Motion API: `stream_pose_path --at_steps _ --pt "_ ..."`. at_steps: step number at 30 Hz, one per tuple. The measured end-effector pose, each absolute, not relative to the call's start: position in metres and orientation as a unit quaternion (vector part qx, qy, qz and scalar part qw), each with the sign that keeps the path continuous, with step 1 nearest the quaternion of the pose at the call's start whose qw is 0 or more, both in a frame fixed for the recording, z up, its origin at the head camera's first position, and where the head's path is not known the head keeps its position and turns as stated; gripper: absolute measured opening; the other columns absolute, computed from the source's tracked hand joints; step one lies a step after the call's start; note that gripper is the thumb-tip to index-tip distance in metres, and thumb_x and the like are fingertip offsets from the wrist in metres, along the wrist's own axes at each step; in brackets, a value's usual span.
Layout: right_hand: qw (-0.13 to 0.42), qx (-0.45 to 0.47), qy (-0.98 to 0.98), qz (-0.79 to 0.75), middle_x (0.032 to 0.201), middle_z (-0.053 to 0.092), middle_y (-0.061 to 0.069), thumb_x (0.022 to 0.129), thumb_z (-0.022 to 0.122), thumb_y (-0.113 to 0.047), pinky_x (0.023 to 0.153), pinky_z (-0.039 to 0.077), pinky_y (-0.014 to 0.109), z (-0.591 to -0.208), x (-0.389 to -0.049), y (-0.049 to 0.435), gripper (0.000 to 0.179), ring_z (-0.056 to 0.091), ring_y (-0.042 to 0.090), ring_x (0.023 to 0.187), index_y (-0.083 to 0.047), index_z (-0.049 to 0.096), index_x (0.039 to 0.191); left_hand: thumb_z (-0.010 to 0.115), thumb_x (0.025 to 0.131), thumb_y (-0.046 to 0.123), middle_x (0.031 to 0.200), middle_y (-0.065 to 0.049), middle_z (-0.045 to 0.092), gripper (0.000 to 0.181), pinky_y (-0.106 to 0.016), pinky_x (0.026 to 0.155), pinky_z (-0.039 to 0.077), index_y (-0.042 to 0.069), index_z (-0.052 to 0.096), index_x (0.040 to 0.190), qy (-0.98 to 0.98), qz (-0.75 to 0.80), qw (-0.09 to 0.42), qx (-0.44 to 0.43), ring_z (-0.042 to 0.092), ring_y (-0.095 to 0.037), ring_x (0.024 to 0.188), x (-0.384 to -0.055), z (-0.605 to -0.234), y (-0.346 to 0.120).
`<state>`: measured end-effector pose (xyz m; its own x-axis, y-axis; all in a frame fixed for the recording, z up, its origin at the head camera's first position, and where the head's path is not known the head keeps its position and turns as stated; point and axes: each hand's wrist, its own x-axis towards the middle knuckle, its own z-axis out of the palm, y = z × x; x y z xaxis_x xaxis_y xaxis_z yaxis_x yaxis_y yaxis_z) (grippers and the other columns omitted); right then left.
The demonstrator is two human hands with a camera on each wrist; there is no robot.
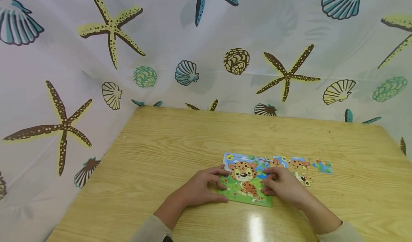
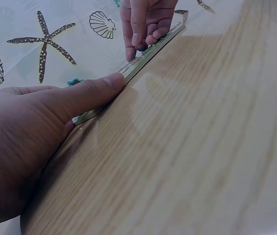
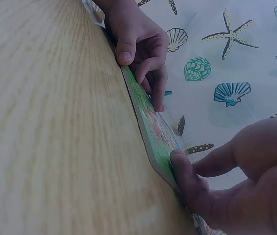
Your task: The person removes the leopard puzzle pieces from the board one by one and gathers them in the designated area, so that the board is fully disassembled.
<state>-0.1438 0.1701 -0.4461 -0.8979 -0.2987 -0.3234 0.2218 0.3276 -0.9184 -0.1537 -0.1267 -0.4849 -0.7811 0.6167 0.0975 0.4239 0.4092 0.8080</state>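
A jigsaw puzzle (image 1: pixel 246 188) with a spotted leopard cub on green grass under a blue sky lies flat on the wooden table. My left hand (image 1: pixel 202 186) grips its left side, fingers curved over that edge and thumb at the lower left corner. On the opposite side, my right hand (image 1: pixel 284 184) holds the right edge with bent fingers and thumb. The right wrist view shows the right thumb (image 3: pixel 185 176) against the puzzle's near corner. In the left wrist view, the left thumb (image 2: pixel 102 90) lies along the near edge.
Several loose puzzle pieces (image 1: pixel 298 164) lie right of the puzzle, beyond my right hand. One piece (image 1: pixel 280 161) is close to its upper right corner. A white curtain (image 1: pixel 209 38) printed with starfish and shells hangs behind and left of the table (image 1: pixel 161 145).
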Motion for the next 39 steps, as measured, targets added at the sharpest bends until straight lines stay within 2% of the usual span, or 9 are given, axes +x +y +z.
stream_pose_path --at_steps 4,10,17,28,39 --pt "0.215 -0.006 0.786 -0.579 0.099 0.053 0.016 0.099 0.052 0.005 0.076 0.063 0.031 -0.447 -0.143 0.169 0.042 0.07 0.02 0.079 0.016 0.04 0.138 0.087 0.077 0.032 0.143 0.005 0.057 0.022 -0.05 0.121 0.031 0.021 0.076 0.092 0.829 0.449 0.114 0.312 0.03 -0.019 0.151 -0.154 -0.484 -0.126" --pt "0.196 0.014 0.79 -0.581 0.115 0.049 0.022 0.097 0.054 0.006 0.075 0.063 0.032 -0.447 -0.139 0.166 0.035 0.069 0.023 0.079 0.008 0.043 0.131 0.087 0.077 0.033 0.144 0.006 0.056 0.021 -0.051 0.122 0.03 0.023 0.075 0.09 0.831 0.45 0.116 0.305 0.03 -0.02 0.151 -0.153 -0.486 -0.126" --pt "0.174 0.006 0.799 -0.575 0.103 0.053 0.017 0.098 0.052 0.007 0.072 0.063 0.033 -0.442 -0.138 0.164 0.025 0.07 0.022 0.076 0.003 0.047 0.123 0.085 0.077 0.039 0.143 0.011 0.055 0.02 -0.051 0.12 0.033 0.027 0.075 0.091 0.831 0.45 0.108 0.307 0.031 -0.019 0.151 -0.154 -0.491 -0.127" --pt "0.176 0.0 0.782 -0.598 0.116 0.056 0.025 0.103 0.046 0.002 0.072 0.064 0.036 -0.443 -0.142 0.167 0.024 0.073 0.027 0.075 0.006 0.048 0.126 0.088 0.075 0.032 0.143 0.005 0.057 0.022 -0.046 0.121 0.032 0.021 0.075 0.09 0.833 0.443 0.097 0.317 0.033 -0.02 0.15 -0.154 -0.485 -0.125" --pt "0.203 -0.015 0.77 -0.605 0.117 0.054 0.023 0.103 0.047 0.002 0.079 0.063 0.034 -0.437 -0.144 0.178 0.032 0.074 0.027 0.085 0.008 0.045 0.135 0.088 0.075 0.03 0.143 0.003 0.058 0.022 -0.047 0.121 0.031 0.02 0.075 0.09 0.832 0.443 0.097 0.32 0.033 -0.021 0.15 -0.155 -0.486 -0.125"
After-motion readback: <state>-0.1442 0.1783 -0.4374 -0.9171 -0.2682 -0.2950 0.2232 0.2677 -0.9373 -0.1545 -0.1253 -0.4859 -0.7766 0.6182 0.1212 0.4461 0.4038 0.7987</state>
